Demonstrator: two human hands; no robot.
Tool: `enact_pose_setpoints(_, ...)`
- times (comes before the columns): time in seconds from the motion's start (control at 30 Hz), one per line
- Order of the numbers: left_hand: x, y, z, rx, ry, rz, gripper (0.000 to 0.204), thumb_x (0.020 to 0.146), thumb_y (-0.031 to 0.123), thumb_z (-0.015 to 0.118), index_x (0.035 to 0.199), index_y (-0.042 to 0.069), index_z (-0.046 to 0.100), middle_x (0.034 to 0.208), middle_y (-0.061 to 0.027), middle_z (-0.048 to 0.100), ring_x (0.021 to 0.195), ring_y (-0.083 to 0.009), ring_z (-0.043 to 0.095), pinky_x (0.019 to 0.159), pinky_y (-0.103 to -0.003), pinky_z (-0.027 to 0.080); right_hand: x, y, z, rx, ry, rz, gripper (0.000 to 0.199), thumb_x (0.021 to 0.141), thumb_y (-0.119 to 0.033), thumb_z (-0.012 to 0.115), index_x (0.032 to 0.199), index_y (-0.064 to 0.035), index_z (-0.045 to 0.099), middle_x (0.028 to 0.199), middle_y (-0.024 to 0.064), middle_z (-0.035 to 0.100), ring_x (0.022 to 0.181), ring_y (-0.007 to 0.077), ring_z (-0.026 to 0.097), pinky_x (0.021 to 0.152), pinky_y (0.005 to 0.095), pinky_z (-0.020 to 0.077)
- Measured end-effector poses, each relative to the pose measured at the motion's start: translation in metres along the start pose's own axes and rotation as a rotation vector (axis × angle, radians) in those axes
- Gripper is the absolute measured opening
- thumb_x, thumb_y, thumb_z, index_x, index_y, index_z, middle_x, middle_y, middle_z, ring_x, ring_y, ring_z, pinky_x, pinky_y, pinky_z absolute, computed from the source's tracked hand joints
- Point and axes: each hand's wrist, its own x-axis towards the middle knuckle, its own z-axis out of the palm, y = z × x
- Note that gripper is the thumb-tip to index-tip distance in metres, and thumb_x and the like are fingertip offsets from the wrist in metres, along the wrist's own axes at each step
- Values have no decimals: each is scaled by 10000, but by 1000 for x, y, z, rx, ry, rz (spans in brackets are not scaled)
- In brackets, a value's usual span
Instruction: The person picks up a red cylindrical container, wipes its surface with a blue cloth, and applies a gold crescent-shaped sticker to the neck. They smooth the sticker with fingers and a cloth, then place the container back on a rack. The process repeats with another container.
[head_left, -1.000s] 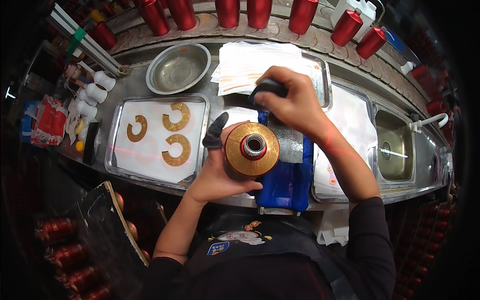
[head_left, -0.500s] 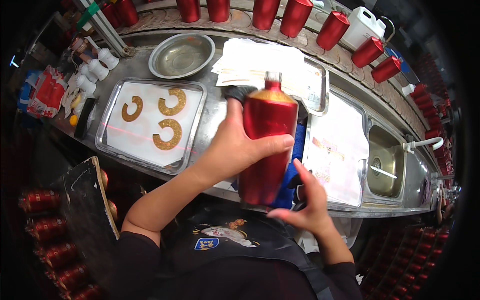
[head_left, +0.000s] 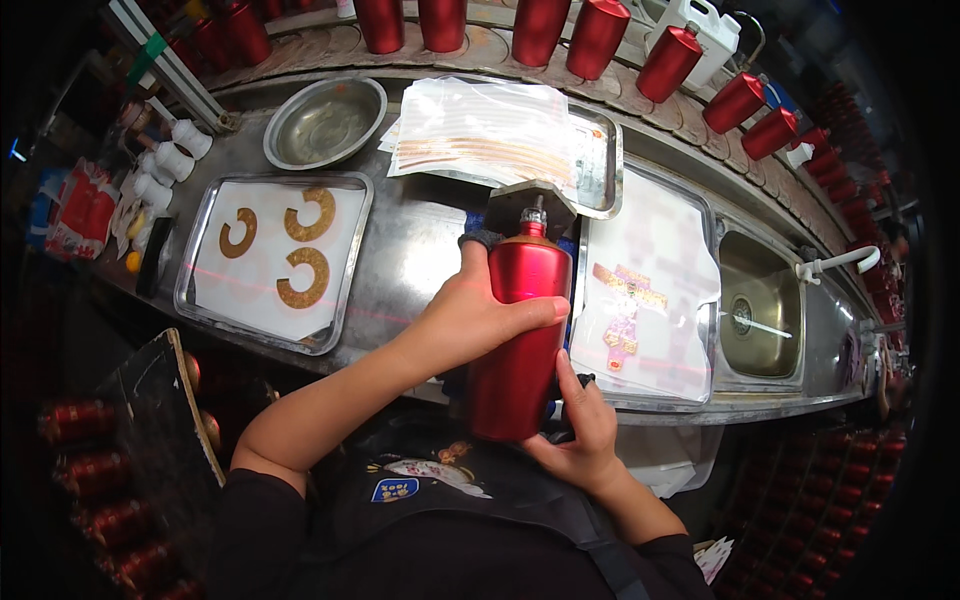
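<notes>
A shiny red bottle (head_left: 520, 340) with a narrow neck leans in front of me, its neck pointing away. My left hand (head_left: 490, 305) is wrapped round its upper body, thumb across the front, the other fingers mostly hidden behind. Against the lower right side and base, my right hand (head_left: 578, 425) presses its fingers and thumb to the bottle. Dark coverings show on some fingers of both hands. Just beyond the neck is a grey metal bracket (head_left: 508, 205); whether the bottle touches it I cannot tell.
Left, a tray (head_left: 183, 290) bears gold C-shaped pieces. Behind are a metal bowl (head_left: 365, 130) and stacked sheets (head_left: 480, 120). Right, another tray (head_left: 712, 330) holds a sheet with gold and pink decals (head_left: 625, 310), beside a sink (head_left: 765, 340). Red bottles (head_left: 668, 65) line a conveyor (head_left: 480, 40).
The bottle has come slightly lower and toward me in the left hand. My right hand, open and apart from the bottle before, has closed in on its lower side. The view has shifted somewhat.
</notes>
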Motion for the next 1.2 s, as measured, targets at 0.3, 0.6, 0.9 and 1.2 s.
enact_pose_setpoints(0.3, -11, 3, -1, 279, 8, 153, 1034, 748, 450, 846, 1396, -134, 291, 1217, -333, 595, 1114, -407, 653, 932, -411, 540, 1, 11, 16, -97, -38, 169, 933, 682, -158, 812, 1521, -22, 428, 860, 150, 523, 646, 305, 576, 550, 383, 474)
enact_pose_setpoints(0.6, 64, -12, -110, 359, 745, 276, 448, 795, 219, 839, 1042, -30, 560, 963, -101, 679, 782, -133, 623, 730, -311, 535, 20, 15, -32, 184, -152, 339, 769, 721, -84, 760, 1453, -20, 532, 874, 84, 562, 606, 144, 486, 544, 267, 406)
enact_pose_setpoints(0.9, 160, -42, -150, 597, 790, 60, 650, 702, 332, 878, 1084, -80, 552, 1010, -224, 692, 926, -333, 692, 806, -410, 541, 33, 22, -24, 225, -53, 438, 663, 729, -34, 728, 1381, -12, 605, 846, 38, 533, 571, 84, 401, 517, 241, 321)
enact_pose_setpoints(1.2, 153, -39, -176, 555, 793, 91, 312, 732, 156, 778, 925, -13, 600, 811, -163, 726, 824, -350, 714, 773, -452, 552, 38, 26, -27, 183, -37, 420, 648, 741, -40, 732, 1378, -22, 614, 780, 24, 499, 563, 97, 398, 523, 253, 325)
